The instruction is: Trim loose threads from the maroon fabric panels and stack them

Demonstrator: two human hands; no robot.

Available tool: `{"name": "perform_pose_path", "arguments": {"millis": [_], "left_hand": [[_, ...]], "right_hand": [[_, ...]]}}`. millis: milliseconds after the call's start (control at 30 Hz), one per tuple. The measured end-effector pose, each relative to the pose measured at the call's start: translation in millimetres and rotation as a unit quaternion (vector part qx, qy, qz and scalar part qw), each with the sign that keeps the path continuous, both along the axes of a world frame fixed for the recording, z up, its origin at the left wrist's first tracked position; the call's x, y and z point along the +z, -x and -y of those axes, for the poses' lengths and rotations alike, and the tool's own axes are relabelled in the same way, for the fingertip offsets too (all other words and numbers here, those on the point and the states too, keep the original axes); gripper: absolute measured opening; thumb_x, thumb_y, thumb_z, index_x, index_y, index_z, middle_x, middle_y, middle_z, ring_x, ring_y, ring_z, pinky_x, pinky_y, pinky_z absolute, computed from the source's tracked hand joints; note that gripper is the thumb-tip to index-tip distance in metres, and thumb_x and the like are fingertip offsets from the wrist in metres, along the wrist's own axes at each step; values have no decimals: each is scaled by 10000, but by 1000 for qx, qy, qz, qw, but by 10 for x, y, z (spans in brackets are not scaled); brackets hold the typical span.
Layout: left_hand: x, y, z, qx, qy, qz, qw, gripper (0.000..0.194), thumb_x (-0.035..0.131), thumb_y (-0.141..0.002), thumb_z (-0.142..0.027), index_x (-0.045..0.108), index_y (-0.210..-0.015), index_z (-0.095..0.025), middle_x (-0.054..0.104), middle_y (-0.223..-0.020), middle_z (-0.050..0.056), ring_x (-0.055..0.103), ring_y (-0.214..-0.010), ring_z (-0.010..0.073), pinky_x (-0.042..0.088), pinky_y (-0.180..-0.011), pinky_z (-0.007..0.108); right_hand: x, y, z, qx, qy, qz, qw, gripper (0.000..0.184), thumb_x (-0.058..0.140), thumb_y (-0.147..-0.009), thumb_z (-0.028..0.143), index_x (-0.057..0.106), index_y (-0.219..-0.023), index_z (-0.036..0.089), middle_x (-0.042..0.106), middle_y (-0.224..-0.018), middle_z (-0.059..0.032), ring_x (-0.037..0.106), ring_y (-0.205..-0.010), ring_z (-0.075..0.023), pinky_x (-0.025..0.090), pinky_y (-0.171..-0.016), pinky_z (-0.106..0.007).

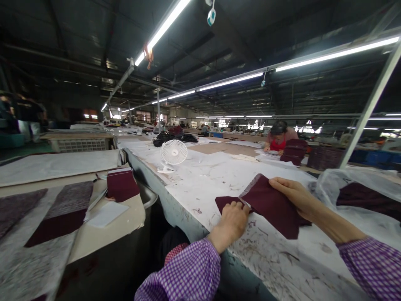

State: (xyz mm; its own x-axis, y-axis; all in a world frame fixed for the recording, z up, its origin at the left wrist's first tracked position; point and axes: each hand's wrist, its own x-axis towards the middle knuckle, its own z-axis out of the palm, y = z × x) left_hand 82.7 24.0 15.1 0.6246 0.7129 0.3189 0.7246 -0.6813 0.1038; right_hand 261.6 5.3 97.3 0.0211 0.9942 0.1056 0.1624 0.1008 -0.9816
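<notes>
Over the white-covered table, my right hand [291,192] grips a maroon fabric piece [272,205] by its upper edge, thumb and fingers closed on it. The piece hangs tilted, and a greyish underside shows along its left edge. My left hand [233,221] has its fingers curled at the lower left of that cloth, over a second maroon fabric part [225,202] that sticks out to the left. Whether the two maroon parts are joined is hidden by my left fingers. Both hands are close together near the table's front edge.
A small white fan [173,152] stands on the long table [200,179]. Clear plastic [326,188] with maroon cloth lies at right. On the left-hand table are a maroon fabric stack [122,186] and a white paper [108,214]. A co-worker [280,138] bends beside maroon stacks [294,151].
</notes>
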Motion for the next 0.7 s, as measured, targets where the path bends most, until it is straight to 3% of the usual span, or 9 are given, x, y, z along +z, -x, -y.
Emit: {"name": "perform_pose_path", "arguments": {"millis": [267,400,500,600,667,700], "left_hand": [[14,265,-379,158,-19,-12,987,336,367,-875,-75,556,-1148,-124,547,-1139,183,546,-1012,273,470,-788,380],[-17,357,-453,141,-10,-21,990,348,389,-870,-109,591,-1139,-196,560,-1144,144,546,-1023,266,454,-822,384],[-29,397,-474,113,-1,-11,994,446,412,-886,-189,457,-1319,-287,588,-1110,123,557,-1015,270,442,-835,399],[-2,436,-478,86,32,99,991,529,415,-905,-286,305,-1422,-261,627,-1043,125,572,-992,269,428,-850,396],[38,473,-452,64,96,245,963,485,364,-925,-361,396,-1371,-173,646,-992,133,589,-947,252,437,-826,359],[64,495,-427,47,153,320,934,490,311,-936,-418,475,-1303,-136,652,-962,135,600,-903,237,449,-790,334]], "right_hand": [[-37,119,40,15,15,-7,1000,335,726,-671,481,580,-722,184,598,-595,23,511,-475,-95,396,-422,-203],[-106,111,18,29,23,-2,999,331,720,-691,475,581,-725,177,593,-598,30,510,-491,-85,395,-439,-190],[-120,108,17,32,21,4,999,328,719,-694,470,572,-721,178,590,-600,32,508,-494,-87,391,-440,-192],[-116,130,33,26,23,8,999,341,711,-694,490,566,-740,185,581,-584,32,496,-469,-94,373,-418,-202],[-124,160,49,36,37,4,999,342,705,-701,495,556,-746,190,571,-579,35,488,-461,-92,363,-415,-201],[-132,179,59,50,46,4,998,339,703,-706,491,553,-747,190,570,-588,35,491,-472,-88,365,-426,-197]]}}
